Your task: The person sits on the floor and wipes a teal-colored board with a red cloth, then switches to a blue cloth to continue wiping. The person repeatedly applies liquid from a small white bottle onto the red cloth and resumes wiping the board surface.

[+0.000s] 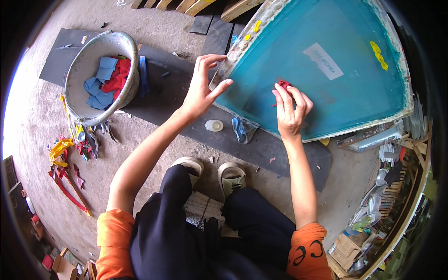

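Note:
A large screen printing frame (pixel 405 100) with teal mesh and a pale, crusted rim lies tilted before me at the upper right. My right hand (pixel 290 108) pinches a small red cloth (pixel 283 84) against the mesh, near a white label (pixel 323 61). Thumb and fingers apart, my left hand (pixel 201 88) is at the frame's left edge, its fingertips at the rim; whether they press on it I cannot tell. Just below the frame are a crumpled blue cloth (pixel 244 130) and a small white round container (pixel 214 125).
To the left, a worn grey bucket (pixel 72 95) holds blue cloths (pixel 106 68) and red cloths (pixel 122 74). Colourful scraps (pixel 60 151) litter the concrete floor. A dark board (pixel 186 116) runs beneath the frame. Cluttered shelving (pixel 396 200) stands at right; wooden slats (pixel 200 6) lie beyond.

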Available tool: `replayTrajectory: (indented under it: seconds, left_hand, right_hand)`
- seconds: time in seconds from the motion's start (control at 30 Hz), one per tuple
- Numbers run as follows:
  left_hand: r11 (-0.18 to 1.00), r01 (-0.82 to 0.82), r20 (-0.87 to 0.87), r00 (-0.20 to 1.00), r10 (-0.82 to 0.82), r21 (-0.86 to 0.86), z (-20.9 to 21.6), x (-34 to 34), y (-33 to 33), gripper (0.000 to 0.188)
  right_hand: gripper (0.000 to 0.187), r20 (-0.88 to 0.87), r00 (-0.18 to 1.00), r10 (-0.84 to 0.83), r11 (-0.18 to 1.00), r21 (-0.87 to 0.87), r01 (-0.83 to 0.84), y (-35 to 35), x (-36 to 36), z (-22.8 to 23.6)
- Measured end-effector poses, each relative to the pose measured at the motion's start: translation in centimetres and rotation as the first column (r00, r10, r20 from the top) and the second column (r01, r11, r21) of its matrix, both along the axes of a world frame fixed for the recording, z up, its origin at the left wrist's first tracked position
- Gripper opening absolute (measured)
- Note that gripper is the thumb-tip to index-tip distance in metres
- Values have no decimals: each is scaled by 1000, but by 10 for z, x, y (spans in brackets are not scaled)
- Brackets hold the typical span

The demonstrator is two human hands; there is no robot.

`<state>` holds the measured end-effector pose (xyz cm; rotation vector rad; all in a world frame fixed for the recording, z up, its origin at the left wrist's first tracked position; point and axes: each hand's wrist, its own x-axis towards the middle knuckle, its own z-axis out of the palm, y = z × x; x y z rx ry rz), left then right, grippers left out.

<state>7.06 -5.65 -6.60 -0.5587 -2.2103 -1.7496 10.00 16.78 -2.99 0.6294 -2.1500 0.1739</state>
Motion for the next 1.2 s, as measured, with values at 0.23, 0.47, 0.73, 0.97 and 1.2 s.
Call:
replayTrajectory:
  seconds: [0.23, 0.47, 0.73, 0.97, 1.2]
  left_hand:
    - [1000, -21, -17, 1000, 21, 23, -4, -3, 2, 54]
    - [999, 32, -50, 998, -32, 0, 9, -15, 8, 65]
    - [999, 47, 137, 989, -49, 16, 15, -17, 12, 64]
    - [996, 77, 79, 994, -81, 55, 13, -22, 14, 63]
    - [996, 87, 136, 987, -91, 32, 13, -20, 7, 66]
  right_hand:
    - [35, 165, 980, 112, 991, -92, -98, -9, -1, 18]
    - [17, 51, 993, -102, 993, 60, 99, 7, -4, 28]
    - [9, -38, 986, -160, 929, 332, 164, 0, -8, 27]
    - [12, 101, 985, -140, 961, 254, 111, -7, -7, 10]
    - [15, 70, 967, -245, 968, 69, 240, -25, -12, 37]
